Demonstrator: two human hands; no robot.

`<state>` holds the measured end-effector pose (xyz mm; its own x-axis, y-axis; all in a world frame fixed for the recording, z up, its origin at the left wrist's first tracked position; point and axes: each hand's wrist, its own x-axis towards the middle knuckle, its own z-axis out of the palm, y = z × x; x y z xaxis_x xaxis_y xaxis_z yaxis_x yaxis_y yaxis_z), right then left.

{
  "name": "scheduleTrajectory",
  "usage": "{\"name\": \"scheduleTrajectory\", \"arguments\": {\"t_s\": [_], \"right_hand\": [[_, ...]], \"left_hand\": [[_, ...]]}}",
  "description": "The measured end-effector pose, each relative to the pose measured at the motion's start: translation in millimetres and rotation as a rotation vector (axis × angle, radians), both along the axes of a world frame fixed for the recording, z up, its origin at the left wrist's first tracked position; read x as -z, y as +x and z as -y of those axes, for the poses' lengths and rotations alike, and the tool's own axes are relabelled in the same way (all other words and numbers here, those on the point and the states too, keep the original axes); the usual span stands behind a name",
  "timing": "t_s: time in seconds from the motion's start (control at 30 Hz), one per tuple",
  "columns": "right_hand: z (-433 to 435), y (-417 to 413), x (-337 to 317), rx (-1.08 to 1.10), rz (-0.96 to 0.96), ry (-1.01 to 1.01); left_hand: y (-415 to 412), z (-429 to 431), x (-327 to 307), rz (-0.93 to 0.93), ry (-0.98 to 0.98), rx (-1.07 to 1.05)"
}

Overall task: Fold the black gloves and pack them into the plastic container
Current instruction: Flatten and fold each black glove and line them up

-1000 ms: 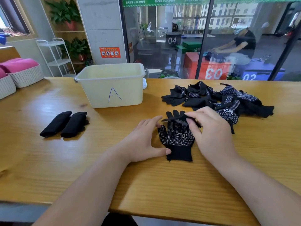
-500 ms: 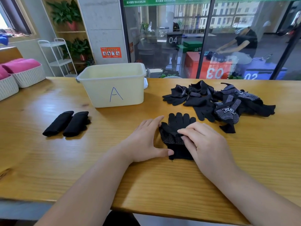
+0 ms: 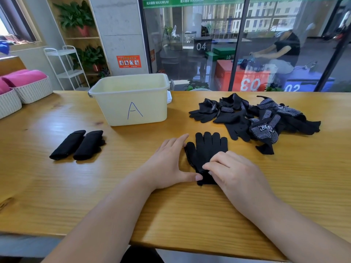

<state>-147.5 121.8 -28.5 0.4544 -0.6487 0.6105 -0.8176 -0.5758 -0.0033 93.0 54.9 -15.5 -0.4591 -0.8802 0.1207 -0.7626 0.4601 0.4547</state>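
Two hands on one black glove (image 3: 206, 149), flat near the middle of the table (image 3: 57, 186), fingers toward the far edge. Left hand (image 3: 169, 164) spread open, thumb tip touching the cuff, fingers beside the glove's left side. Right hand (image 3: 233, 173) half curled, fingertips pressing down on the cuff. Loose glove pile (image 3: 256, 118) toward the far right edge. Two folded gloves (image 3: 77, 145) side by side toward the left edge. Plastic container (image 3: 131, 99), marked "A", near the far edge.
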Motion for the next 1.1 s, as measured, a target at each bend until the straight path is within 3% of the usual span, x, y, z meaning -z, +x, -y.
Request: {"name": "scheduleTrajectory", "arguments": {"t_s": [0.27,0.43,0.63,0.77,0.93,1.03,1.1], "right_hand": [[-5,0,-4,-0.017,-0.01,0.139],[-9,-2,-8,-0.001,0.088,0.232],[-1,-8,-3,0.043,0.131,0.341],[13,-9,-16,0.075,0.325,0.366],[55,-15,-25,0.293,-0.029,0.686],[69,-9,-26,0.447,-0.128,0.609],[75,5,-25,0.389,-0.14,0.58]], "left_hand": [[1,2,2,0.023,-0.032,-0.014],[12,5,1,-0.045,0.023,0.018],[-1,-2,2,-0.025,-0.074,0.072],[-3,0,8,0.067,-0.087,0.07],[-3,-1,6,0.054,-0.068,0.062],[-4,-1,5,0.053,-0.051,0.058],[-4,0,4,0.05,-0.042,0.05]]}}
